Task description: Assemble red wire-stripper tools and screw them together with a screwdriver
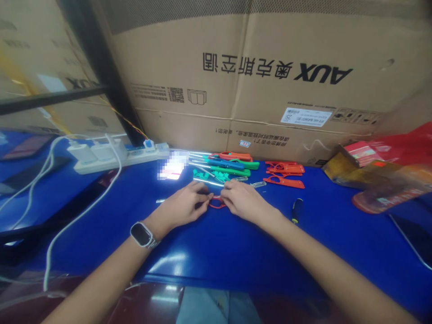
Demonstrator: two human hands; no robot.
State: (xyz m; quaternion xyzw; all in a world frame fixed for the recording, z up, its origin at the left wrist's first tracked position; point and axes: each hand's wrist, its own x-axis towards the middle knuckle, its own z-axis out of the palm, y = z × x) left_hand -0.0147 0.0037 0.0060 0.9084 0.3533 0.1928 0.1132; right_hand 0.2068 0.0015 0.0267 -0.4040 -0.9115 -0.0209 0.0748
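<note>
Over the middle of the blue table, a red plastic lighter casing (217, 205) with a looped trigger guard is held between both hands. The fingertips of my left hand (189, 200) are closed on its left end, and a metal tube (160, 201) shows beside that hand. My right hand (245, 198) pinches the other end; its fingers partly cover the casing. Just beyond them lie small green plastic parts (221, 175) and several stick lighters (232, 165) in red, blue and green with long metal tubes. Clear small plastic pieces (258, 184) rest past my right hand.
Orange-red casing halves (285, 182) are stacked at the right, with a dark screwdriver (297, 209) nearer. A bright phone-like screen (173, 166) and a white power strip (101, 163) with cables are at the left. Behind stands a large cardboard box (256, 99). A dark tablet-like object (413, 234) lies far right.
</note>
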